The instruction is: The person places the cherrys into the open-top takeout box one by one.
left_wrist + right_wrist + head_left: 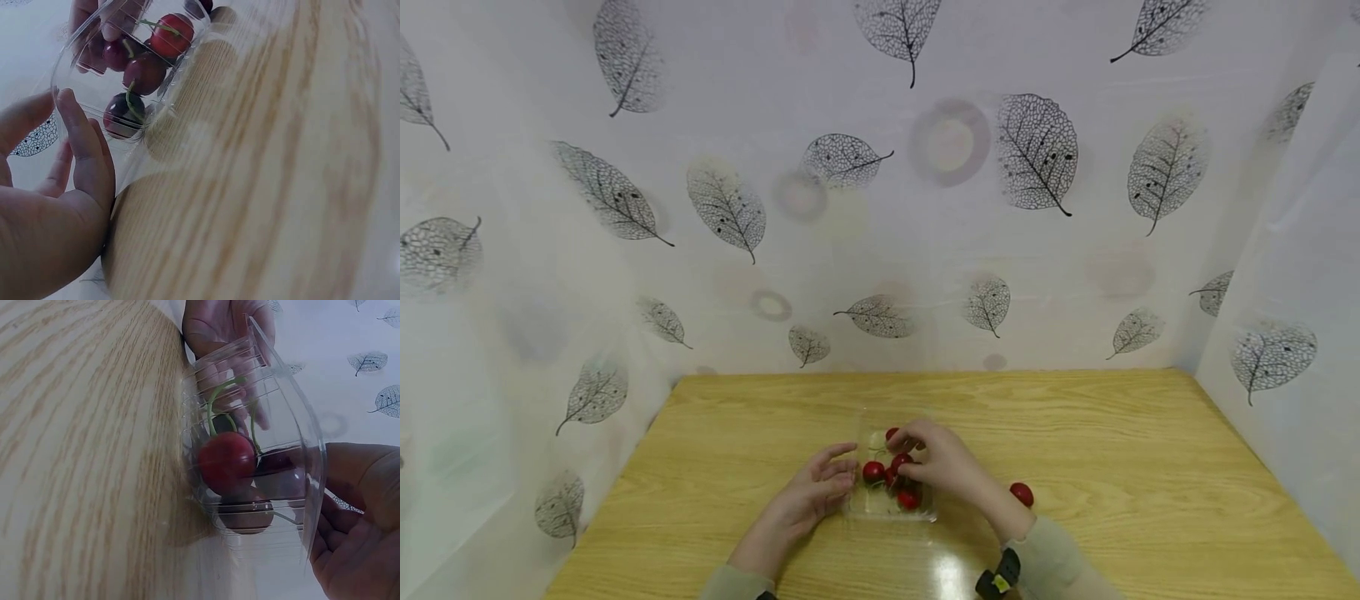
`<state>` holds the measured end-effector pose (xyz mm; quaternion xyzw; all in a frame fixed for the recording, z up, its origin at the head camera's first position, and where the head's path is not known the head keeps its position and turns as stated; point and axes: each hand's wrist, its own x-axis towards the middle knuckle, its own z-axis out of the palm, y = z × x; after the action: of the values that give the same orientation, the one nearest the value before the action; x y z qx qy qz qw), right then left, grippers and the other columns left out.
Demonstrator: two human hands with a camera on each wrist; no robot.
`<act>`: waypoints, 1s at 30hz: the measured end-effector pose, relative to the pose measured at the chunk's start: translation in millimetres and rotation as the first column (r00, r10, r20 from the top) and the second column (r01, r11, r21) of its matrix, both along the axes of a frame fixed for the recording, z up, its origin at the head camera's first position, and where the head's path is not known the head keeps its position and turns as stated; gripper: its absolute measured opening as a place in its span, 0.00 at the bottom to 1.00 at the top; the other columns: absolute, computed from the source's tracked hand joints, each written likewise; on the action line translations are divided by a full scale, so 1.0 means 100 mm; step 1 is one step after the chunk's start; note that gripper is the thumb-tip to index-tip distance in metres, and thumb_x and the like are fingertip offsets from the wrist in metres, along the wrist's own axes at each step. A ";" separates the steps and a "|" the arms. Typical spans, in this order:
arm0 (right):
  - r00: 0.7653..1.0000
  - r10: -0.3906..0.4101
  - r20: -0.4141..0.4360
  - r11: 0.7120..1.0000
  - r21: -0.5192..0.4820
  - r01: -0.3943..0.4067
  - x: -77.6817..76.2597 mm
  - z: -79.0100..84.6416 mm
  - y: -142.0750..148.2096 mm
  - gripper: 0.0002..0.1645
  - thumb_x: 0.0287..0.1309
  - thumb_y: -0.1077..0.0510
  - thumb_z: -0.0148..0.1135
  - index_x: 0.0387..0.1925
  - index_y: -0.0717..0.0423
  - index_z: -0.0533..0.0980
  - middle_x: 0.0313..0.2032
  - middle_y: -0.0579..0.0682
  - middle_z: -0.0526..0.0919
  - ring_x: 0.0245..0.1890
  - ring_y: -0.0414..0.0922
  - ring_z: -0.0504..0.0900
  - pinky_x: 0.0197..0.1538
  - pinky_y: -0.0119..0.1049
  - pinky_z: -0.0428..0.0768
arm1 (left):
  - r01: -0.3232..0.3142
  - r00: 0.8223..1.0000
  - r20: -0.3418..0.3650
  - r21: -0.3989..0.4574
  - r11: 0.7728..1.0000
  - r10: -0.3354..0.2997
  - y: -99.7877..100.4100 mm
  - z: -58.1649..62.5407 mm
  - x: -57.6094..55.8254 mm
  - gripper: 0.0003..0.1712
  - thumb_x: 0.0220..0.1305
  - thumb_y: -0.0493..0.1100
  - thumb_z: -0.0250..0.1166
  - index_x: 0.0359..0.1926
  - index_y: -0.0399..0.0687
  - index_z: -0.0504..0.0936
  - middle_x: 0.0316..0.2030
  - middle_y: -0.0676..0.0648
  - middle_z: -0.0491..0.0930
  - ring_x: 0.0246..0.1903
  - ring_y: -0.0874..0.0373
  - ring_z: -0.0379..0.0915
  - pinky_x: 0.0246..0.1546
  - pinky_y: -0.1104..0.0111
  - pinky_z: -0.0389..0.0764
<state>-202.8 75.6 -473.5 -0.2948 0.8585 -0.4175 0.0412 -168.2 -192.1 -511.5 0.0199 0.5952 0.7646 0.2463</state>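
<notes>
Over cherries (873, 472) (glossy, red), right hand (945, 459) arched

I counted (a) two hands, a left hand (808, 502) and a right hand (949, 463); (b) one clear container (880, 508); (c) at least five cherries (873, 472) inside it, where some overlapped, and a single cherry (1021, 493) outside; (d) two sleeves (1060, 560); and (e) one wooden table (737, 442)

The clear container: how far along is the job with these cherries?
Done, if this is packing: several cherries lie inside the clear container. In hand: the right hand is over them, its grip unclear; the left hand is beside the container. Remaining: one cherry on the table outside.
</notes>
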 end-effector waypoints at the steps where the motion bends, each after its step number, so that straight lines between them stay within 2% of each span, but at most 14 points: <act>1: 1.000 -0.003 -0.003 1.000 -0.003 0.003 0.00 0.00 0.00 0.14 0.60 0.67 0.75 0.48 0.60 0.85 0.48 0.53 0.89 0.48 0.50 0.87 0.57 0.45 0.85 | 0.002 1.000 -0.001 -0.002 1.000 -0.002 0.00 0.00 0.00 0.37 0.75 0.32 0.63 0.79 0.40 0.61 0.57 0.51 0.76 0.53 0.64 0.78 0.49 0.74 0.83; 9: 0.998 -0.052 0.033 0.996 -0.073 0.054 -0.01 0.01 0.01 0.15 0.60 0.68 0.73 0.49 0.62 0.85 0.47 0.57 0.89 0.48 0.54 0.87 0.54 0.38 0.86 | -0.002 1.000 0.005 -0.003 1.000 0.002 0.00 0.00 0.00 0.36 0.75 0.32 0.62 0.79 0.42 0.62 0.57 0.51 0.76 0.53 0.63 0.77 0.50 0.73 0.83; 19: 0.994 -0.065 0.090 0.987 -0.142 0.077 -0.03 0.03 0.11 0.16 0.61 0.66 0.73 0.51 0.62 0.84 0.49 0.58 0.89 0.47 0.51 0.86 0.54 0.36 0.85 | -0.005 1.000 -0.001 0.007 1.000 0.005 0.01 0.01 0.00 0.39 0.73 0.31 0.63 0.80 0.38 0.59 0.56 0.51 0.76 0.50 0.64 0.77 0.47 0.75 0.83; 27: 0.996 -0.075 0.049 0.989 -0.122 0.080 -0.03 0.04 0.22 0.18 0.60 0.65 0.73 0.52 0.63 0.83 0.49 0.60 0.88 0.47 0.54 0.87 0.55 0.41 0.87 | -0.011 1.000 0.005 0.009 1.000 0.011 0.01 -0.02 -0.02 0.38 0.74 0.31 0.62 0.80 0.39 0.59 0.56 0.51 0.77 0.49 0.64 0.78 0.47 0.75 0.83; 30: 0.997 -0.072 0.039 0.989 -0.127 0.076 -0.02 0.02 0.25 0.18 0.60 0.67 0.73 0.52 0.63 0.83 0.49 0.60 0.89 0.47 0.54 0.88 0.54 0.39 0.87 | -0.012 1.000 0.009 0.008 1.000 0.012 0.00 -0.03 -0.02 0.38 0.74 0.31 0.62 0.80 0.39 0.60 0.56 0.50 0.77 0.49 0.64 0.78 0.47 0.75 0.83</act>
<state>-204.4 100.5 -471.1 -0.2577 0.8394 -0.4781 0.0212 -170.0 -191.8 -515.0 0.0140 0.5912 0.7686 0.2440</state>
